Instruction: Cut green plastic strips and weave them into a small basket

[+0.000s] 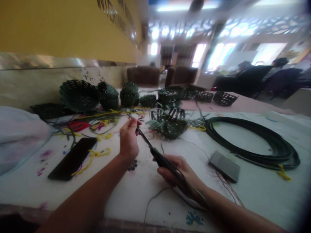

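My left hand (128,137) is closed, its fingertips pinching the tip of a dark narrow tool that looks like scissors (155,152). My right hand (178,171) grips the tool's dark handle lower down, fingers wrapped round it. Both hands hover over a white cloth-covered table (255,187). Just beyond the tool's tip lies a half-woven dark green basket (168,124) with loose strips sticking out.
A black phone (73,158) lies at the left, a grey flat device (224,166) at the right. A big coil of dark green strip (255,140) lies far right. Several finished green baskets (80,94) line the back. Yellow and red strips (97,124) scatter left. People sit far right.
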The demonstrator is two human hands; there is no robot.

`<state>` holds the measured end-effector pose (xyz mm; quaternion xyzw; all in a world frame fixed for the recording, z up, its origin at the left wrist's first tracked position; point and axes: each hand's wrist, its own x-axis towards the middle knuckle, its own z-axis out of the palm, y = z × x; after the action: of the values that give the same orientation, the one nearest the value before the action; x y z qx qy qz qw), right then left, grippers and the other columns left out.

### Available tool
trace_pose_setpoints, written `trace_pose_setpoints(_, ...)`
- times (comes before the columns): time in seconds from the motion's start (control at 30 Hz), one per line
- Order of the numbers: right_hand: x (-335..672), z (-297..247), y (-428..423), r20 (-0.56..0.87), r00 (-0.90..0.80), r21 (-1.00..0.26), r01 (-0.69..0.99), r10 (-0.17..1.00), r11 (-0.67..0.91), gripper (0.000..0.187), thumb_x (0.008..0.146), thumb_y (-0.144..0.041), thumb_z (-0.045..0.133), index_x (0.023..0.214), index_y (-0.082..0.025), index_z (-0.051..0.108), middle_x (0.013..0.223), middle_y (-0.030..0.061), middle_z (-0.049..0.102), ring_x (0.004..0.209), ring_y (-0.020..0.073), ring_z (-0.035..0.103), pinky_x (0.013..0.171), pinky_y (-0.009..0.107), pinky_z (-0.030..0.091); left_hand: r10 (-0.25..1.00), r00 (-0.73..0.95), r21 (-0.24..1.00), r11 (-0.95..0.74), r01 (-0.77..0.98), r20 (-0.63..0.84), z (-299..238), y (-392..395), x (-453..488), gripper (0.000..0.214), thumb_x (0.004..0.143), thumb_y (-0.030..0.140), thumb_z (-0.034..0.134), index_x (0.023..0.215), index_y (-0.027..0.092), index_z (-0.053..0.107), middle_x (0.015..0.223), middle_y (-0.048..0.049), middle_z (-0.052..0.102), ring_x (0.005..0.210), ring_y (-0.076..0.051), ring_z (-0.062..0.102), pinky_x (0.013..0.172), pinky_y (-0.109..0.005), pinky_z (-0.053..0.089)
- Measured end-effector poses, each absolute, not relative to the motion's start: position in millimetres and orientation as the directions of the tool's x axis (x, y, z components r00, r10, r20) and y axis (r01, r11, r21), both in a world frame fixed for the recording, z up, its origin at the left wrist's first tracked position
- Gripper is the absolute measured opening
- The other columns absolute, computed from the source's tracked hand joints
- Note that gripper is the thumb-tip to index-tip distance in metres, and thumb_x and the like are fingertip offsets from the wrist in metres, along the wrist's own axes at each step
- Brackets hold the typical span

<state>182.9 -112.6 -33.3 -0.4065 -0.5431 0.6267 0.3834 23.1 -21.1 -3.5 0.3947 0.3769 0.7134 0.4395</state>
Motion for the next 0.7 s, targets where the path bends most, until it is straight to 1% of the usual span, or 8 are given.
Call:
trace_pose_setpoints(0.13, 184.6, -28.7, -115.3, -0.075, -0.380, -0.997, 0.020, 0.922, -0.073, 0.042, 0.074, -0.051, 0.074, 0.088, -0.013, 0.061, 0.050, -0.0085, 0.038, 0.040, 0.0048, 0.030, 0.037, 0.018, 0.023, 0.926, -0.281, 0.863, -0.345, -0.369, 0.250, -4.9, -20.5, 22.5, 0.027, 0.087, 0.035, 0.064, 0.067, 0.016, 0.062, 0.063, 0.0017, 0.048, 0.056, -0.008, 0.041, 0.052, -0.017, 0.034)
trace_pose_setpoints(0.2, 185.3, -30.4, -116.0, -0.049, -0.390, -0.998, 0.044, 0.919, -0.035, 0.036, 0.077, -0.048, 0.072, 0.082, -0.014, 0.060, 0.051, -0.0078, 0.038, 0.041, 0.0050, 0.032, 0.038, 0.019, 0.023, 0.925, -0.270, 0.845, -0.359, -0.396, 0.266, -4.8, -20.3, 22.6, 0.027, 0.088, 0.034, 0.063, 0.068, 0.016, 0.063, 0.065, 0.0010, 0.051, 0.059, -0.008, 0.044, 0.055, -0.018, 0.036)
trace_pose_setpoints(0.3, 185.0, -36.5, -115.4, -0.003, -0.390, -0.999, 0.038, 0.921, 0.014, 0.029, 0.080, -0.041, 0.070, 0.074, -0.016, 0.056, 0.055, -0.0068, 0.039, 0.044, 0.0047, 0.032, 0.041, 0.019, 0.024, 0.925, -0.280, 0.838, -0.358, -0.411, 0.258, -3.9, -20.8, 23.5, 0.026, 0.089, 0.032, 0.062, 0.068, 0.016, 0.063, 0.069, -0.0003, 0.056, 0.062, -0.009, 0.047, 0.059, -0.019, 0.039)
trace_pose_setpoints(0.4, 184.2, -39.6, -113.6, 0.005, -0.382, -1.000, 0.013, 0.924, 0.011, 0.024, 0.081, -0.036, 0.068, 0.077, -0.016, 0.057, 0.058, -0.0066, 0.039, 0.047, 0.0047, 0.031, 0.042, 0.019, 0.023, 0.925, -0.283, 0.851, -0.353, -0.389, 0.255, -4.8, -22.4, 25.3, 0.026, 0.088, 0.031, 0.061, 0.068, 0.016, 0.064, 0.073, -0.0012, 0.059, 0.065, -0.010, 0.049, 0.064, -0.020, 0.041)
trace_pose_setpoints(0.53, 184.8, -35.7, -112.5, -0.018, -0.398, -1.000, -0.004, 0.917, -0.022, 0.026, 0.081, -0.038, 0.069, 0.077, -0.017, 0.055, 0.056, -0.0071, 0.039, 0.046, 0.0055, 0.031, 0.043, 0.019, 0.024, 0.942, -0.244, 0.860, -0.313, -0.404, 0.229, -9.3, -24.8, 28.4, 0.023, 0.089, 0.028, 0.059, 0.071, 0.016, 0.068, 0.076, -0.0014, 0.061, 0.066, -0.010, 0.049, 0.067, -0.021, 0.041)
trace_pose_setpoints(0.7, 185.2, -32.8, -113.8, -0.019, -0.401, -1.000, 0.019, 0.916, -0.012, 0.030, 0.081, -0.042, 0.067, 0.076, -0.017, 0.053, 0.056, -0.0071, 0.037, 0.047, 0.0060, 0.030, 0.043, 0.020, 0.024, 0.957, -0.236, 0.865, -0.259, -0.429, 0.169, -9.5, -26.8, 31.1, 0.025, 0.090, 0.029, 0.058, 0.070, 0.016, 0.068, 0.077, -0.0017, 0.061, 0.067, -0.009, 0.049, 0.067, -0.020, 0.042)
